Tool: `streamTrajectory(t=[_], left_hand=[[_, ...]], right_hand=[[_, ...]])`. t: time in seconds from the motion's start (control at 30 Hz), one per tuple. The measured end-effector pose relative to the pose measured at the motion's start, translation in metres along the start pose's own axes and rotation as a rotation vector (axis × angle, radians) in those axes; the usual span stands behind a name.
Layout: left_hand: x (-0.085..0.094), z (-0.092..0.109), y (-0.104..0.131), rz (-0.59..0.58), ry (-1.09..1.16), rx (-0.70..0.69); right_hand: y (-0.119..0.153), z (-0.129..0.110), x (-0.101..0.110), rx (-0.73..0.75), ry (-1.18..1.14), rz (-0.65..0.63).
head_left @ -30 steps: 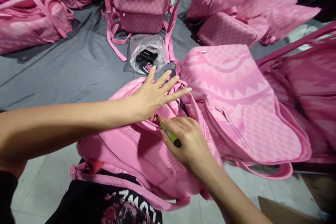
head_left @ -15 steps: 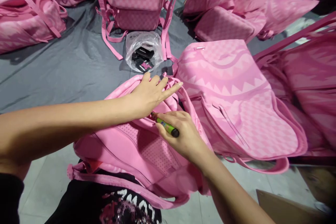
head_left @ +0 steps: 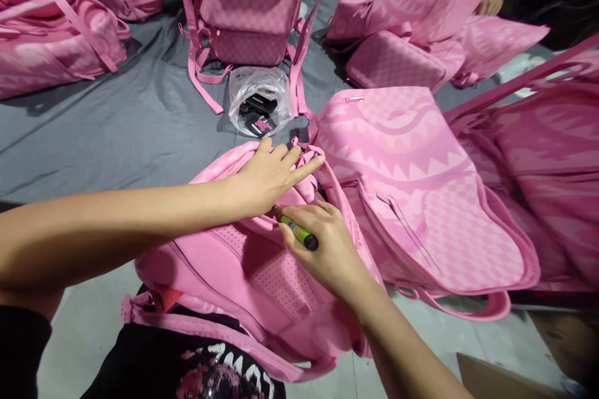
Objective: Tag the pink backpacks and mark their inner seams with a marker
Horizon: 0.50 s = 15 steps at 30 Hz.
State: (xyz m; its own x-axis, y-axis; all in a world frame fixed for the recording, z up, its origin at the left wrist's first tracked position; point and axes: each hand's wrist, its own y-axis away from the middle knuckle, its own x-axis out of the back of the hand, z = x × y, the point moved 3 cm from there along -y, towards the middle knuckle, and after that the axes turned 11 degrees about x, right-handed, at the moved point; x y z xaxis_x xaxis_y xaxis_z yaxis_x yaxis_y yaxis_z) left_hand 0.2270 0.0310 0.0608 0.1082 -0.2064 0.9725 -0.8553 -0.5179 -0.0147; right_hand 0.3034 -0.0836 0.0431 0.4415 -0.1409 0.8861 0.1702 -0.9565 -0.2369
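A pink backpack [head_left: 201, 274] lies across my lap and the table's edge, its perforated back panel facing me. My left hand [head_left: 274, 174] rests on the backpack's upper part with fingers spread, pressing the fabric. In my right hand [head_left: 322, 237] is a green lighter-like or marker-like stick with a black end, a green marker [head_left: 299, 230], its tip against the pink fabric under my left wrist. That tip is mostly hidden by my hands. Just beyond my left fingers sits a clear plastic bag [head_left: 238, 115] holding black tags.
A pink shark-patterned backpack [head_left: 397, 156] lies to the right, with another backpack [head_left: 552, 149] beyond it. More pink backpacks [head_left: 253, 6] stand at the back of the grey-covered table [head_left: 93, 149]. Another person's hand [head_left: 491, 0] is at the far right. A cardboard piece [head_left: 496, 377] is at lower right.
The whole view has shifted slightly, so things sit a little lower. Both hands keep nearly the same places on the backpack. The other person's hand at the far right has moved.
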Motion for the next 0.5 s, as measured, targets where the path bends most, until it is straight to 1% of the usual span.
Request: streamTrajectory(t=[0.1,0.2,0.33,0.43,0.5], left_hand=[[-0.0025,0.0001,-0.0012,0.037,-0.01,-0.001],[-0.0048,0.0002,-0.0015,0.048,-0.013,-0.009],[-0.0059,-0.0005,-0.0012,0.056,-0.016,0.001],[-0.0068,-0.0006,-0.0009,0.057,-0.01,-0.006],[-0.0068,0.0001,-0.0006,0.063,-0.007,-0.01]], right_hand=[[-0.0008,-0.0009,-0.0005,-0.047,0.083,-0.03],[-0.0031,-0.0039,0.0,-0.023,0.053,-0.032],[-0.0037,-0.004,-0.0004,-0.079,0.086,-0.062],[-0.0032,-0.0055,-0.0011,-0.059,0.044,-0.045],[-0.0028,-0.0062,-0.0013,-0.07,0.082,-0.033]])
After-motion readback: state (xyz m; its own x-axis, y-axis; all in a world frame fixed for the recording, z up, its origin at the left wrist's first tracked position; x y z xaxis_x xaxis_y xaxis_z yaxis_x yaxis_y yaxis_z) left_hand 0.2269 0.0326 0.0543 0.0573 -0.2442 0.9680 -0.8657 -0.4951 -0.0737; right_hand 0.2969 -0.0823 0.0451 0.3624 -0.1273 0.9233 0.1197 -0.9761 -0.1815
